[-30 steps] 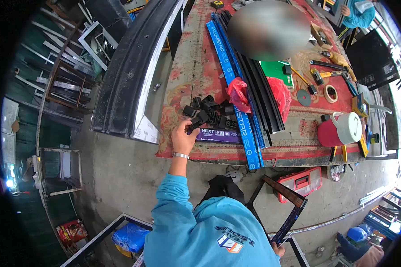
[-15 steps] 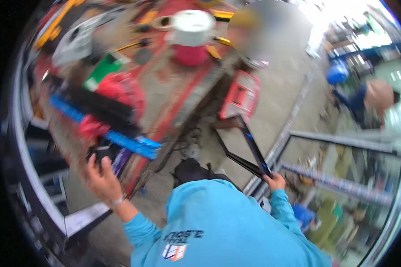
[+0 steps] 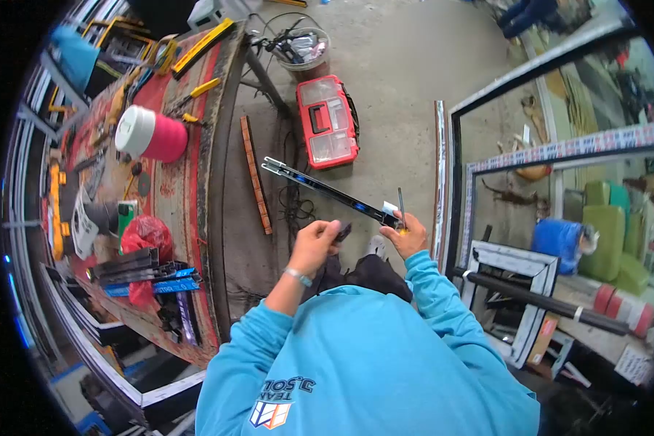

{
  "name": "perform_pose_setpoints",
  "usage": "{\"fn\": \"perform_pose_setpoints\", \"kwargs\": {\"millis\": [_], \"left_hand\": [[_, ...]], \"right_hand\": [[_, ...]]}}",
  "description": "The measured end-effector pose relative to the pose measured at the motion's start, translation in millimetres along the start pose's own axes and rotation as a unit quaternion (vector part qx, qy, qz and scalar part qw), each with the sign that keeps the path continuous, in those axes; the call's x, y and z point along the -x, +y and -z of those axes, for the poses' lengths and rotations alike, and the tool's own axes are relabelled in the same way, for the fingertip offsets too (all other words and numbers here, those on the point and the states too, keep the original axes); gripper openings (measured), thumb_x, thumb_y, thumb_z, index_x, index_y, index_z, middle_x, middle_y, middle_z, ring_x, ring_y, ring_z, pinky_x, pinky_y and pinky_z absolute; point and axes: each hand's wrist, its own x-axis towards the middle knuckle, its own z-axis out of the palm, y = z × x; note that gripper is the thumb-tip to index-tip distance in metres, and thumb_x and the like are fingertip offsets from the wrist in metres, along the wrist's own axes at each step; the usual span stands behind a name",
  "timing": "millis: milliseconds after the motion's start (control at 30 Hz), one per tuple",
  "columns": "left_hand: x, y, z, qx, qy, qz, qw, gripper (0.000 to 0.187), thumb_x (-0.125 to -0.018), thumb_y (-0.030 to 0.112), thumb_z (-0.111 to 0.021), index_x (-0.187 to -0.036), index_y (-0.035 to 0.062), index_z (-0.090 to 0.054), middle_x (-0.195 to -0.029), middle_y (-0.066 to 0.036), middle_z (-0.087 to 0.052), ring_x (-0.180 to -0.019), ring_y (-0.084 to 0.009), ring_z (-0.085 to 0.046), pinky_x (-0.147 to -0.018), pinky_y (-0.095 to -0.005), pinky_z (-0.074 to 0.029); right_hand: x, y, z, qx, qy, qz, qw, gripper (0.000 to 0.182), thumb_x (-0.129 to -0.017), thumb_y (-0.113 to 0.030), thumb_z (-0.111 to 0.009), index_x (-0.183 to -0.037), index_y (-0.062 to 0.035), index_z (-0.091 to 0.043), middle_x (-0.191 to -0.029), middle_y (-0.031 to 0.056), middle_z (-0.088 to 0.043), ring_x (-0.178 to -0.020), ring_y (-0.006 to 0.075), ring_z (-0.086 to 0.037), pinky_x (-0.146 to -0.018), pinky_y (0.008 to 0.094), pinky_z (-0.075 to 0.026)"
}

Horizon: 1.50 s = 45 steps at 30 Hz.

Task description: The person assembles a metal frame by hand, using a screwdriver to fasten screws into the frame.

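Observation:
My right hand [image 3: 408,236] is closed on the near end of a long black metal bar [image 3: 334,193], which has bright blue patches and a pale metal fitting at its far end. A thin tool with a dark shaft [image 3: 401,200], likely a screwdriver, rises from the same hand, with a bit of yellow between the fingers. A white tag [image 3: 390,208] shows beside them. To the left, my left hand [image 3: 316,247] pinches a small dark piece [image 3: 344,231], too small to identify. This hand is apart from the bar.
A red toolbox [image 3: 328,122] and a bucket of tools [image 3: 305,54] stand on the floor. At left, the workbench [image 3: 200,149] bears a pink-and-white jug [image 3: 151,134] and black profiles [image 3: 127,265]. A large glazed frame [image 3: 454,182] stands at right.
My left hand has come from the bench edge to in front of my body and now pinches a small dark piece. The black bars, earlier spread in a V, now look like one narrow bar.

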Motion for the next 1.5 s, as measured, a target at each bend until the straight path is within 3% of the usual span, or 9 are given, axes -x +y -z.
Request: {"fn": "perform_pose_setpoints", "kwargs": {"millis": [200,467,600,700,833,900,1100,1200,1500], "left_hand": [[-33,-17,-71,0.033,-0.108,0.058,0.992,0.033,-0.093,0.035,-0.055,-0.084,0.0036,-0.058,-0.069,-0.003,-0.058,-0.055,-0.0068,-0.051,-0.050,-0.0213,-0.041],[-46,-9,-93,-0.161,-0.138,0.053,0.976,0.039,-0.094,0.041,-0.049,-0.091,0.0040,-0.058,-0.068,0.000,-0.059,-0.056,-0.0065,-0.053,-0.052,-0.0210,-0.041],[-55,-13,-99,-0.234,-0.089,-0.009,0.968,0.039,-0.094,0.040,-0.049,-0.089,0.0025,-0.059,-0.070,-0.002,-0.057,-0.058,-0.0080,-0.053,-0.053,-0.0223,-0.043],[-65,-16,-89,-0.189,-0.142,0.058,0.970,0.041,-0.095,0.040,-0.049,-0.085,0.0013,-0.059,-0.072,-0.003,-0.057,-0.059,-0.0094,-0.053,-0.053,-0.0237,-0.044],[-60,-12,-96,-0.240,-0.087,0.028,0.966,0.041,-0.094,0.039,-0.051,-0.084,0.0000,-0.059,-0.070,-0.004,-0.058,-0.058,-0.0104,-0.054,-0.053,-0.0246,-0.044],[-56,-9,-104,-0.396,-0.046,-0.045,0.916,0.040,-0.093,0.037,-0.052,-0.085,-0.0008,-0.058,-0.068,-0.004,-0.058,-0.057,-0.0109,-0.054,-0.053,-0.0249,-0.044],[-52,-23,-104,-0.304,-0.017,-0.075,0.949,0.043,-0.091,0.039,-0.055,-0.080,-0.0029,-0.059,-0.064,-0.009,-0.059,-0.057,-0.0146,-0.058,-0.054,-0.0282,-0.046],[-43,-27,-110,-0.321,0.053,-0.107,0.940,0.038,-0.089,0.036,-0.057,-0.085,-0.0017,-0.061,-0.076,-0.016,-0.066,-0.069,-0.0255,-0.066,-0.062,-0.0343,-0.050],[-43,-34,-92,-0.227,0.070,-0.155,0.959,0.032,-0.079,0.031,-0.068,-0.088,0.0033,-0.056,-0.062,-0.013,-0.059,-0.060,-0.0285,-0.062,-0.054,-0.0372,-0.047]], "right_hand": [[5,14,5,-0.079,0.019,0.007,0.997,0.053,-0.060,-0.020,-0.083,-0.106,-0.0044,-0.064,-0.096,0.0103,-0.064,-0.078,0.0221,-0.062,-0.069,0.0326,-0.050],[9,19,7,-0.118,0.039,0.016,0.992,0.046,-0.065,-0.016,-0.078,-0.108,-0.0063,-0.062,-0.100,0.0118,-0.064,-0.087,0.0261,-0.064,-0.076,0.0336,-0.051],[11,23,5,-0.098,0.037,0.022,0.994,0.046,-0.065,-0.017,-0.078,-0.107,-0.0064,-0.062,-0.105,0.0134,-0.064,-0.094,0.0295,-0.062,-0.080,0.0358,-0.050],[12,24,7,-0.117,0.020,0.022,0.993,0.046,-0.065,-0.017,-0.078,-0.106,-0.0063,-0.063,-0.105,0.0139,-0.063,-0.096,0.0314,-0.062,-0.081,0.0373,-0.050],[15,19,9,-0.114,0.019,0.020,0.993,0.045,-0.065,-0.017,-0.078,-0.106,-0.0061,-0.063,-0.104,0.0143,-0.063,-0.095,0.0319,-0.062,-0.080,0.0374,-0.050],[15,20,7,-0.110,0.020,0.022,0.993,0.047,-0.063,-0.018,-0.079,-0.105,-0.0061,-0.063,-0.103,0.0148,-0.063,-0.094,0.0323,-0.062,-0.079,0.0374,-0.050],[10,17,6,-0.095,0.002,0.011,0.995,0.044,-0.063,-0.017,-0.079,-0.102,-0.0048,-0.063,-0.098,0.0146,-0.064,-0.089,0.0316,-0.063,-0.076,0.0367,-0.051],[6,10,10,-0.082,-0.007,0.037,0.996,0.041,-0.063,-0.014,-0.078,-0.100,-0.0038,-0.064,-0.097,0.0146,-0.064,-0.088,0.0312,-0.063,-0.075,0.0364,-0.051],[-7,-11,12,0.043,-0.071,0.183,0.980,0.040,-0.061,-0.003,-0.072,-0.100,-0.0033,-0.062,-0.095,0.0150,-0.061,-0.081,0.0313,-0.062,-0.071,0.0345,-0.052]]}}
